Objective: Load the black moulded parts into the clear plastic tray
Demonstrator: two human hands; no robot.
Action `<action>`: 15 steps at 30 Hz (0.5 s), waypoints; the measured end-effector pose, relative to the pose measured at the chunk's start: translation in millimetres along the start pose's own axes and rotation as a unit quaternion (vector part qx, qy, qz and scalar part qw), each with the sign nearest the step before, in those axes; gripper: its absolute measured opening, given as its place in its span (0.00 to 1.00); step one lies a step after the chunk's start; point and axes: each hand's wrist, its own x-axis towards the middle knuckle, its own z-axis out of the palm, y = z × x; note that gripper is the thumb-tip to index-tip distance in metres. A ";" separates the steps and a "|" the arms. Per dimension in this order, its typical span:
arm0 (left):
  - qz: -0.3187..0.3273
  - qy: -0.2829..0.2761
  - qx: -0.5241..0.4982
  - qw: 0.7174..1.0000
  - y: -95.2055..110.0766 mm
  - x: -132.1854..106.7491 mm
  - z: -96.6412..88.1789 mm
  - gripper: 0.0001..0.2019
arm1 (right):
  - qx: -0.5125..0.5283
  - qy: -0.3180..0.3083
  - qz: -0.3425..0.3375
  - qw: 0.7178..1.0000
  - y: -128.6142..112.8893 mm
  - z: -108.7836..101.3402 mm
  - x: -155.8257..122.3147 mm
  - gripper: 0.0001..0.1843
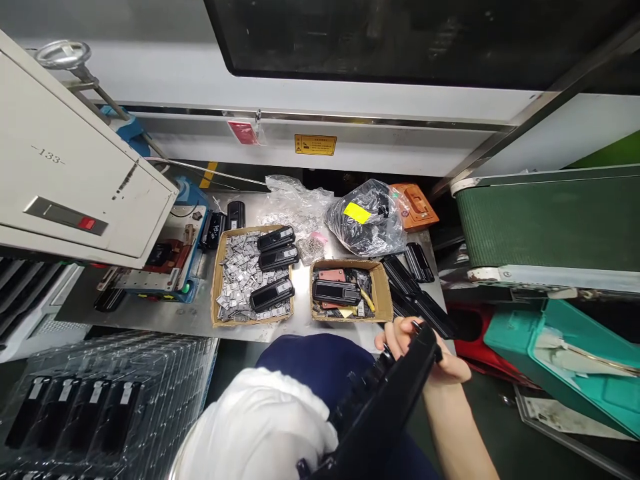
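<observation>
A long black plastic part [385,407] with pegs or clips along one edge slants up from the bottom of the head view. My right hand [425,353] grips its upper end, fingers curled around it. A white sleeve [260,427] covers my left arm and reaches the part's lower end, but the fingers of my left hand are hidden. Beyond my hands, a cardboard box [214,293] holds small metal pieces [240,270], with several black cases [273,293] on top. A smaller cardboard box [385,293] contains another black case [336,292] and mixed parts.
Left of the boxes stands a press machine [75,160]. Clear trays [170,373] with black cases are stacked at lower left. A plastic bag [367,220] and orange box [414,207] sit at the back. On the right are a green conveyor [550,220] and teal bin [515,333].
</observation>
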 end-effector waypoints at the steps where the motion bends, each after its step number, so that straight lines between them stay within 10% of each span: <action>1: 0.018 -0.013 0.000 1.000 -3.3 1.3 -2.0 0.24 | 0.001 -0.005 0.000 1.000 0.8 0.6 1.5 0.23; 15: 0.070 -0.028 -0.034 0.997 -3.1 6.9 -8.4 0.21 | 0.053 -0.084 0.038 0.994 8.5 -3.3 6.9 0.21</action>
